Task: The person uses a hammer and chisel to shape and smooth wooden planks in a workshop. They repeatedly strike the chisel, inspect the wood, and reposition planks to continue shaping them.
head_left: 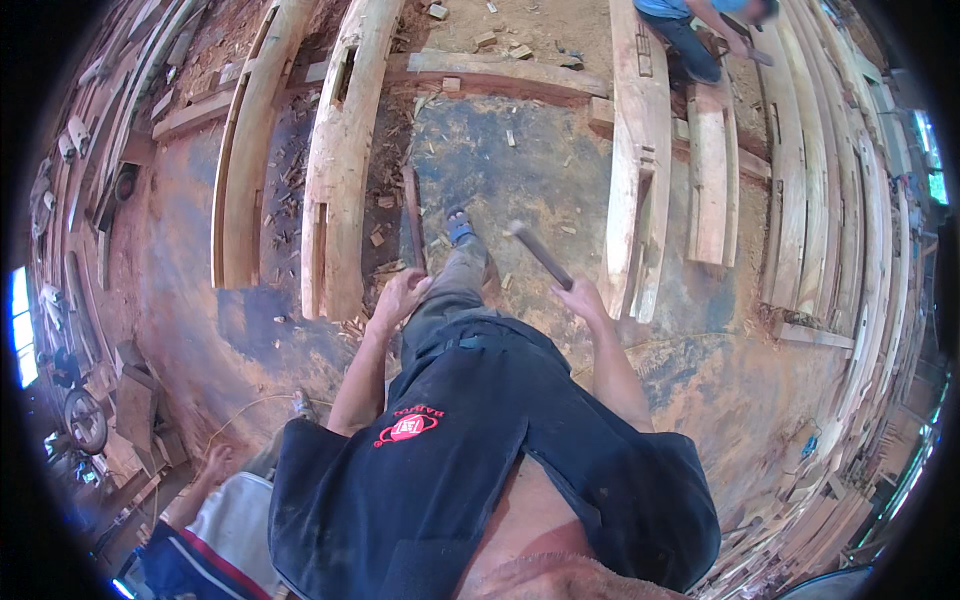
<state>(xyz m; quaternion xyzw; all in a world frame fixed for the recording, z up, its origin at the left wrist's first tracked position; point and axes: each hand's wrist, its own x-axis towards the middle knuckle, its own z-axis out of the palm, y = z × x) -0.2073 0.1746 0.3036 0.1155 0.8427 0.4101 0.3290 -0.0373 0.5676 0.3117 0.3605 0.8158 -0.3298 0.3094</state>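
Note:
My left hand [402, 295] is closed beside my thigh, at the near end of a long, narrow dark-brown tool [413, 215] pointing away from me; its kind is not clear. My right hand [582, 300] grips a hammer-like tool [540, 254] with a thick grey-brown shaft, its paler far end slanting up to the left. Neither tool touches the timbers. To the left lies a long pale squared timber [338, 190] with mortise slots, and to the right another slotted timber [632, 170].
A crossbeam [500, 72] carries the timbers, with wood chips around. At the far right a co-worker in a blue shirt [670, 8] bends over a timber; another person [245, 520] is close on my lower left. Stacked planks [800, 180] line the right side.

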